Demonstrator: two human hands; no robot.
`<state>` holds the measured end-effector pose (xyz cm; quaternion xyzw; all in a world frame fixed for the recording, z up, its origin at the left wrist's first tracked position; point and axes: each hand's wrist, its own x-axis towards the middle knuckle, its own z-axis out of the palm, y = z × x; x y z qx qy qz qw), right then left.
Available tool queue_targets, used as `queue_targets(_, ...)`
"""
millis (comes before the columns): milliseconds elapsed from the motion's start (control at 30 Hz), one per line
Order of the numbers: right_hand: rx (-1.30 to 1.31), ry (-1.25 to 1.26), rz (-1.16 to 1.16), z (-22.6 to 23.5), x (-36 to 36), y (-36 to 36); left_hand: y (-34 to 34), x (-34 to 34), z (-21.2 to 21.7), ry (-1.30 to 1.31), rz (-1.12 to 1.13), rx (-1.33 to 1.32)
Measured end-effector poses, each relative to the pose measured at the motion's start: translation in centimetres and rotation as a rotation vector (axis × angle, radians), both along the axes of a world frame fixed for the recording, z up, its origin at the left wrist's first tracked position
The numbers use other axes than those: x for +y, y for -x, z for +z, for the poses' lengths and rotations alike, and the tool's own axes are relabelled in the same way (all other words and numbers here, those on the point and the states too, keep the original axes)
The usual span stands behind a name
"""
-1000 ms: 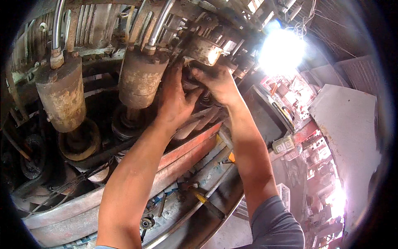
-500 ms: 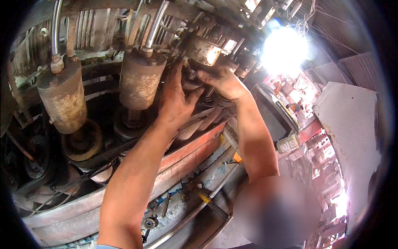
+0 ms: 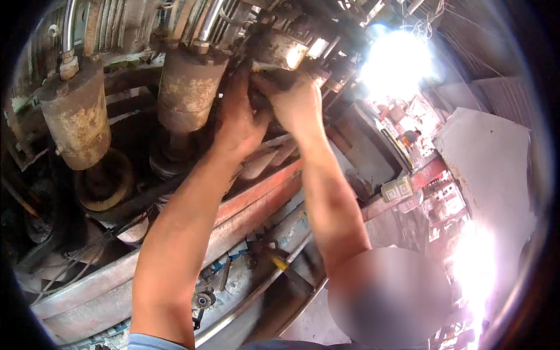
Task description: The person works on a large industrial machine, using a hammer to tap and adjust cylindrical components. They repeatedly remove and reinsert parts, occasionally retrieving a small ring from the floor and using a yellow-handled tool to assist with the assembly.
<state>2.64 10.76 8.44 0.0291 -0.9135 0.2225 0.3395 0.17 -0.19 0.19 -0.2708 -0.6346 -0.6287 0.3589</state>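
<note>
Both my hands are raised into a machine, just below a short metal cylinder (image 3: pixel 284 51) with a bright, worn side. My left hand (image 3: pixel 240 123) curves upward with its thumb apart, its fingertips lost in shadow near a dark part. From the right, my right hand (image 3: pixel 296 104) bends in toward the left one, fingers curled inward beneath the cylinder. What lies between the hands is dark and mostly hidden; I cannot make it out. Left of my hands hangs a larger stained cylinder (image 3: pixel 189 87) on a shiny rod, and another stained cylinder (image 3: pixel 77 119) hangs farther left.
A curved red and grey rail (image 3: pixel 256 201) runs below my forearms. A yellow-banded tool handle (image 3: pixel 290 273) and a ring-shaped metal part (image 3: pixel 202 300) lie on the ledge below. A grey panel (image 3: pixel 487 169) stands at the right, beside a glaring light (image 3: pixel 396 61).
My right hand has moved left and turned, closing toward my left hand under the cylinder. The machine has shifted slightly up and left in view.
</note>
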Motion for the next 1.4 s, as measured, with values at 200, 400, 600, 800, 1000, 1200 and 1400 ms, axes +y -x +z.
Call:
queue_targets(200, -0.234, 0.383, 0.483, 1.1, 1.8, 0.4, 0.0, -0.2, 0.1, 0.031, 0.021, -0.030)
queue_targets(400, -0.531, 0.115, 0.555, 3.3, 4.9, 1.1, 0.6, 0.3, -0.4, -0.026, -0.085, 0.007)
queue_targets(600, -0.478, 0.078, 0.539, 2.8, 4.9, 1.9, 0.4, 0.1, -0.3, -0.015, -0.042, 0.031)
queue_targets(800, -0.279, 0.212, 0.528, 2.4, 2.7, 0.8, 0.0, -0.1, 0.3, 0.009, -0.034, -0.003)
queue_targets(1000, -0.076, 0.112, 0.123, 0.5, -0.4, -0.4, 0.0, -0.2, 0.3, -0.011, -0.122, -0.088)
queue_targets(1200, -0.118, 0.310, 0.419, 0.1, 1.7, 0.3, 0.2, 0.1, -0.1, 0.018, -0.028, -0.043)
queue_targets(1400, -0.470, 0.044, 0.570, 3.4, 4.7, 1.5, 0.2, 0.1, -0.2, 0.008, -0.032, 0.001)
